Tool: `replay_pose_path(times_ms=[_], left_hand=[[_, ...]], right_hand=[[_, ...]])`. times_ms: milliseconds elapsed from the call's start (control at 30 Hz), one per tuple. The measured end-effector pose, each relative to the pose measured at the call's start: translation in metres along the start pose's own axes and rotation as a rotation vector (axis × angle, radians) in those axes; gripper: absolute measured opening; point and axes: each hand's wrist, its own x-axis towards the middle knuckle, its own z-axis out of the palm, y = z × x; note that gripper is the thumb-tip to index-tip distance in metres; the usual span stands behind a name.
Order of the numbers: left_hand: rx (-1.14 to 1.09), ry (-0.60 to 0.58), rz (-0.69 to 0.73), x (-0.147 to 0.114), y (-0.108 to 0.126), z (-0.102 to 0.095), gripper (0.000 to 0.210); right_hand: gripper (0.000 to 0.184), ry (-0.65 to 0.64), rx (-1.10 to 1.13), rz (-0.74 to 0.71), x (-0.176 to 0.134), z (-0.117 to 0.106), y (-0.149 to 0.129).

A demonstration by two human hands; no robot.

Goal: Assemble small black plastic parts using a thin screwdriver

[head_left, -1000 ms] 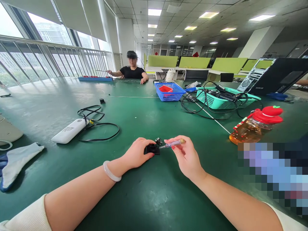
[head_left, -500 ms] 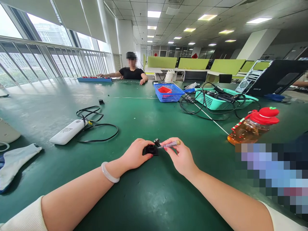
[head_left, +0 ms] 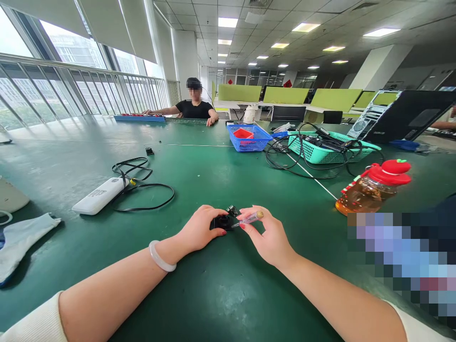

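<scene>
My left hand (head_left: 202, 224) is closed on a small black box-like part (head_left: 221, 222), pinning it to the green table between thumb and fingers. A screwdriver (head_left: 251, 218) with a clear purplish handle is pinched in my right hand (head_left: 273, 237). Its tip points left and meets the right side of the black part, though the exact contact is too small to make out. Just behind lies a small black piece with metal pins (head_left: 232, 210); whether it joins the part I cannot tell.
A white power bank (head_left: 100, 195) with a looped black cable lies left. Right of my hands stands a red-lidded bottle (head_left: 370, 192). Farther back are a blue basket (head_left: 249, 145) and a teal basket (head_left: 317, 156) with cables. A person (head_left: 195, 108) sits across the green table (head_left: 192, 294).
The screwdriver's tip has dropped slightly and shifted a little left and nearer me, and the right fingers have moved on the handle. My left hand keeps its hold on the black part.
</scene>
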Motion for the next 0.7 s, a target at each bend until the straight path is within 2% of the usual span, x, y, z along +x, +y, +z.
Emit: replay_pose_path(times_ms=[267, 433, 567, 700], left_hand=[[0.108, -0.003, 0.008, -0.002, 0.003, -0.002, 0.052], [0.122, -0.024, 0.031, -0.001, 0.003, -0.003, 0.049], [0.122, -0.015, 0.052, 0.0, 0.002, -0.002, 0.046], [0.1, -0.016, 0.055, -0.001, 0.001, -0.003, 0.045]], right_hand=[[0.007, 0.075, -0.103, -0.121, -0.001, 0.001, -0.006], [0.015, 0.043, -0.092, -0.21, -0.007, 0.009, -0.01], [0.013, 0.0, -0.101, -0.131, -0.005, 0.016, -0.012], [0.01, -0.031, -0.094, 0.057, 0.004, 0.019, -0.019]])
